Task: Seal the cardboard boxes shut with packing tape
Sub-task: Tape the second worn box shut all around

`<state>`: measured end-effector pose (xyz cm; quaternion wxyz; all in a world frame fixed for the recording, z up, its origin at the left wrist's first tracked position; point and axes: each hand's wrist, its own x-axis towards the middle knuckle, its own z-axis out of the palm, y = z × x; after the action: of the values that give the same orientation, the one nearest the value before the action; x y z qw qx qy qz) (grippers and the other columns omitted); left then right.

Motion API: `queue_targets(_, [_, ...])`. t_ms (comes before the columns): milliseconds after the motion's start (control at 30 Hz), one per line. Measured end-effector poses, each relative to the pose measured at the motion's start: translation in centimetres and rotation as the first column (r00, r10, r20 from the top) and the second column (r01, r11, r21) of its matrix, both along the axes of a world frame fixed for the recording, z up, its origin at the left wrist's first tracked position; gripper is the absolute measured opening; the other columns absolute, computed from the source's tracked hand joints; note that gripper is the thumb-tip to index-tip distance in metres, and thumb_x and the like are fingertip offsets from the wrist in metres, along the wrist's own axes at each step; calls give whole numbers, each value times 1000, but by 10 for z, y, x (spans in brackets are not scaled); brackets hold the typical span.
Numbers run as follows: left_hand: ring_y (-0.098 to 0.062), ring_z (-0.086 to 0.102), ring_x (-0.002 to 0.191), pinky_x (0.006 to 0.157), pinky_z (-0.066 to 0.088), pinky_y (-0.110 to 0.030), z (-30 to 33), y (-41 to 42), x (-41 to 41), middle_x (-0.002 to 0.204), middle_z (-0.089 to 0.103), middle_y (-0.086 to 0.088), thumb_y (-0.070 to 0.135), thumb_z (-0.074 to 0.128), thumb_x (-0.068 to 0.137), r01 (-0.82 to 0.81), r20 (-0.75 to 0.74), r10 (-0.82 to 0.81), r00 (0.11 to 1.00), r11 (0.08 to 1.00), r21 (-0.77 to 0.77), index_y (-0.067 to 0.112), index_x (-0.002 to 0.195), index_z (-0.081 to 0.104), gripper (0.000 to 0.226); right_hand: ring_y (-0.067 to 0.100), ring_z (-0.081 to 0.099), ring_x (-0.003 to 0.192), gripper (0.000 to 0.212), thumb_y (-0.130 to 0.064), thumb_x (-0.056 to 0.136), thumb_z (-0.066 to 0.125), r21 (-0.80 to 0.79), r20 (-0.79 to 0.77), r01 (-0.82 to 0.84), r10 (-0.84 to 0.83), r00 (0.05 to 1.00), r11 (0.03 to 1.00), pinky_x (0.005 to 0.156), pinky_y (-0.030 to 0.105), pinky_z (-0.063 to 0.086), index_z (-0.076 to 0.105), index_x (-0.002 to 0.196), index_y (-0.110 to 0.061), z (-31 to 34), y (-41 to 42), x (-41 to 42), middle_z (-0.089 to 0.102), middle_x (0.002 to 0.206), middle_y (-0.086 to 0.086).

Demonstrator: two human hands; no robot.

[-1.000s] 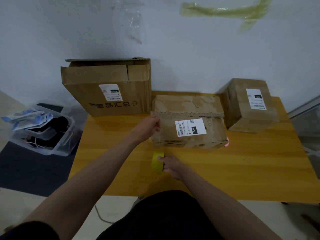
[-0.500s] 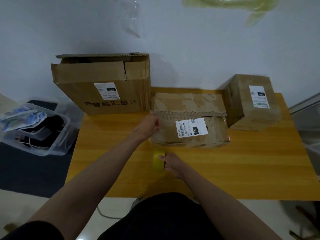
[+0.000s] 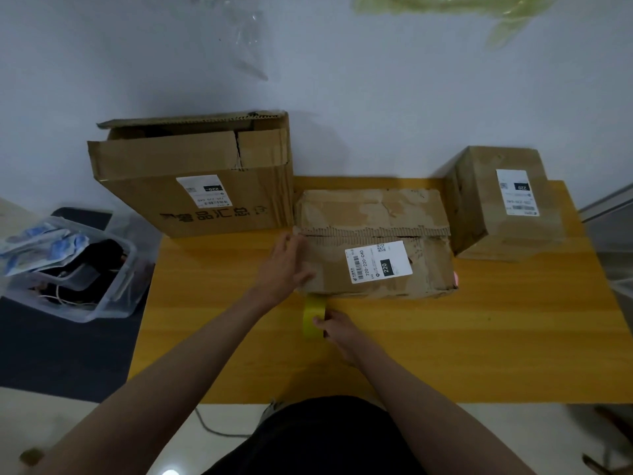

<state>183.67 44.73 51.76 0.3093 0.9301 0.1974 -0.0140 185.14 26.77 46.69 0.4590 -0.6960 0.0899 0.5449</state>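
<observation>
Clear plastic bin [image 3: 113, 289] on floor, left of table [image 3: 513, 337].

the left hand [image 3: 287, 265] covers the near-left corner of the worn middle cardboard box [image 3: 375, 245]. the right hand [image 3: 337, 329] hides part of the yellow tape roll [image 3: 313, 320]. small print on the white shipping label [image 3: 378, 261] blurs; the pale green plastic strip [image 3: 455, 5] runs off the top edge.

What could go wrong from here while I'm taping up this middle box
The middle box has a torn, ragged top edge, so tape may grip poorly there. Your left hand steadies only its left end, so pulling on the tape roll held by your right hand could twist or slide the box across the table. The big box overhangs the table's left edge and might tip if bumped.
</observation>
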Motion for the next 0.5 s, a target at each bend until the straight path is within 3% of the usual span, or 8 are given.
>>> queue_targets(67, [-23,52,118,89,53,-40,-10,-6,-14,146,34,-3,44,83,80,-135,-37,131,991,974,-179,19,148,36,86,24,63,105,31,-19,94,68,24,8,20,-20,1000,1000,80,31,48,65,123,-9,0,-4,0,69,118,10])
queue_targets(167, [-17,51,118,93,51,-36,-25,-15,-36,152,32,1,53,84,75,-269,-131,236,963,869,-416,20,155,28,103,23,59,80,7,-9,87,63,-29,67,30,-28,997,999,68,32,44,67,91,-5,-2,-36,13,68,87,13])
queue_targets(233, [-20,50,127,99,51,-38,-37,-19,-47,158,32,0,57,86,69,-305,-204,233,951,818,-488,21,157,25,113,24,55,74,9,-8,87,59,-144,147,161,-140,979,976,65,35,44,60,77,-8,-12,-74,30,60,75,10])
queue_targets(267, [-23,48,132,102,50,-41,-42,-21,-51,160,31,0,57,87,67,-314,-224,228,948,796,-518,23,158,23,116,26,55,76,10,-7,87,60,-199,215,311,-268,939,930,66,37,47,55,79,-9,-15,-93,39,57,77,10])
queue_targets(300, [-26,46,136,104,50,-43,-45,-24,-52,162,30,0,54,88,66,-322,-232,230,945,774,-545,25,159,22,118,29,55,83,12,-5,88,62,-222,301,481,-410,861,848,70,42,50,51,88,-10,-15,-111,49,55,86,11])
queue_targets(367, [-28,42,141,105,47,-41,-47,-28,-49,163,29,1,42,90,68,-332,-219,249,943,730,-598,26,160,19,117,32,53,105,44,3,87,67,-199,460,692,-557,691,694,88,50,52,45,123,-8,-8,-140,70,51,116,14])
queue_targets(433, [-26,40,143,105,44,-38,-43,-33,-42,163,30,1,30,90,73,-339,-209,268,940,691,-638,25,161,17,114,32,46,124,79,13,84,67,-129,527,655,-508,681,744,98,51,49,31,148,-14,0,-158,93,42,142,13])
queue_targets(500, [-25,40,143,108,43,-41,-41,-35,-36,161,34,0,25,88,75,-349,-211,282,936,659,-666,25,161,17,112,31,40,136,93,16,82,66,-59,521,532,-429,738,844,104,55,46,23,155,-23,6,-163,112,37,153,10])
